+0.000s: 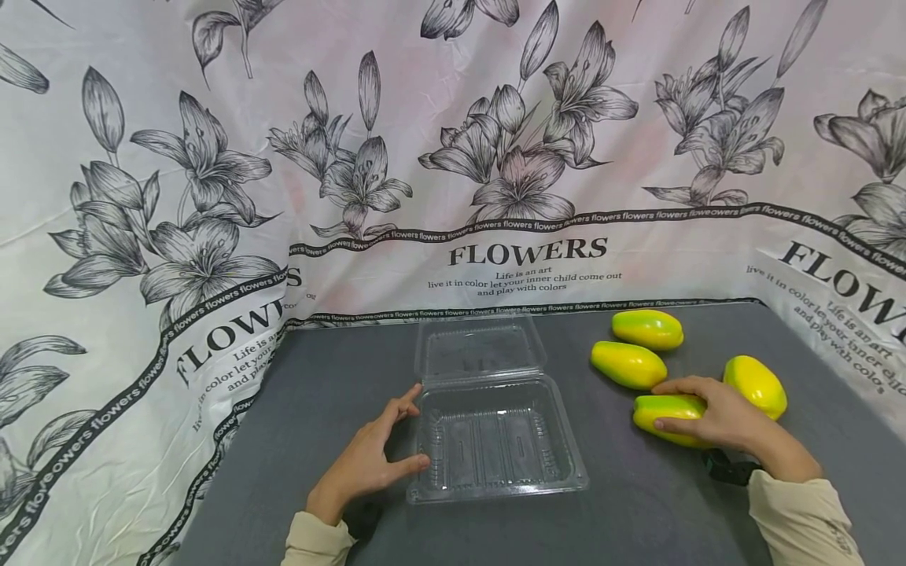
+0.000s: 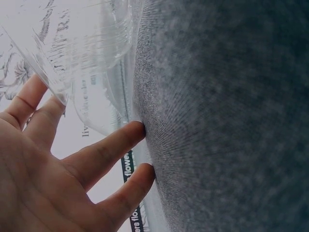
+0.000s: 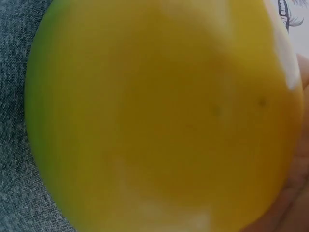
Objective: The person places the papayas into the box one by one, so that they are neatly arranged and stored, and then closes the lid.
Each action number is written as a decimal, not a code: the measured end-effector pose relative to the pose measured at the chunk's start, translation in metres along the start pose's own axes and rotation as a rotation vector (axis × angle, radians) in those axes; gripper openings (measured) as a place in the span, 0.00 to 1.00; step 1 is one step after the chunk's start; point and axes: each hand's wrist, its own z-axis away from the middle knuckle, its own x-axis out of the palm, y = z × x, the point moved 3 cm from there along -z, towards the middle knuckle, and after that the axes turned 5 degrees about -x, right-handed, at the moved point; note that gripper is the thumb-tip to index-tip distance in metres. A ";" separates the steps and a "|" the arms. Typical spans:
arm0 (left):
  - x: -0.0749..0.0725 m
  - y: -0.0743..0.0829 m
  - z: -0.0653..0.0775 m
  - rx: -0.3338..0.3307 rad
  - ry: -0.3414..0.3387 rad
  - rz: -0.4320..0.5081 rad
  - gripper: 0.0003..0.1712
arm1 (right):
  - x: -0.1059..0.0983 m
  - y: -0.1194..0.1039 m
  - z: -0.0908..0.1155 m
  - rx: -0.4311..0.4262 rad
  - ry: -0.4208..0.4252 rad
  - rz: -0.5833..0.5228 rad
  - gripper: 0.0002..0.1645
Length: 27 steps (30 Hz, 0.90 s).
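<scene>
- White backdrop cloth [image 1: 396, 102]: creased, behind and beside the table
- Flower drawings [image 1: 524, 185]: black line print, repeated across the cloth
- Black band [image 1: 524, 225]: wavy, lettered "flowers" in white
- Heading "FLOWERS" [image 1: 528, 251]: black capitals, smaller lines beneath
- Grey table surface [image 1: 616, 503]: fabric-textured

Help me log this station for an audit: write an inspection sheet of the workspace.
Surface: gray tabletop.
Job's things: clear plastic container, its lid laid open behind; four yellow-green fruits to its right.
Clutter: one black object by the right hand, unidentified.
Hands: right hand grips the frontmost fruit; left hand, fingers spread, at the container's left edge.
Cables: nothing seen.
Surroundings: flower-printed white cloth behind and at both sides.
</scene>
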 end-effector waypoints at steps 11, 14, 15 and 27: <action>0.000 0.001 -0.001 0.022 -0.005 0.006 0.57 | -0.004 -0.004 0.000 0.000 0.046 -0.015 0.32; 0.000 0.000 0.001 0.014 -0.009 0.001 0.57 | -0.004 -0.007 0.000 -0.012 0.071 -0.022 0.31; 0.001 0.000 0.002 0.012 -0.009 -0.001 0.57 | -0.004 -0.008 0.000 -0.016 0.079 -0.024 0.31; 0.000 0.001 0.001 -0.007 -0.006 0.005 0.56 | -0.010 -0.018 -0.001 -0.030 0.120 -0.032 0.32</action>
